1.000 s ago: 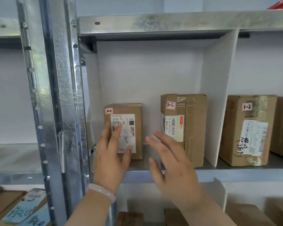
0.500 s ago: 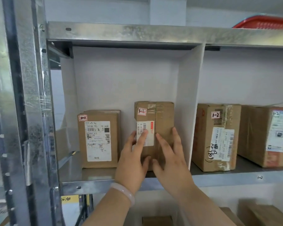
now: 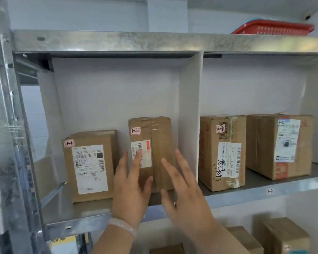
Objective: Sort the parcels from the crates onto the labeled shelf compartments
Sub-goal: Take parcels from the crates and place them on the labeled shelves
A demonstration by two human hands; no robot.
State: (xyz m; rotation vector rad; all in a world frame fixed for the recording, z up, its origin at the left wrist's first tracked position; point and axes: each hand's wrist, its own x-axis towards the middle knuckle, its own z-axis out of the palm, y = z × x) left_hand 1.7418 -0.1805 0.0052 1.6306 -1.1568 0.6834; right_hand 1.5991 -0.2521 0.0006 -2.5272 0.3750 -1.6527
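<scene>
- A shiny metal post (image 3: 6,125) stands at the far left.
- A short brown parcel (image 3: 92,165) stands in the left compartment. It has a red "1-1" sticker and a big white label.
- The left hand (image 3: 130,191) is flat, with straight, spread fingers. It grasps nothing. Its fingertips lie on the front of the tall parcel. A pale bracelet (image 3: 123,226) is on that wrist.
- The tall parcel (image 3: 154,143) stands upright in the same left compartment, just beside the short one. It also has a "1-1" sticker.
- The right hand (image 3: 184,189) is flat and spread too, and holds nothing. It is at the front of the tall parcel. I cannot tell if it touches.
- A white divider wall (image 3: 189,116) stands just right of the tall parcel.
- Two more brown boxes (image 3: 222,153) stand in the right compartment.
- A red basket (image 3: 272,27) sits on the top shelf.
</scene>
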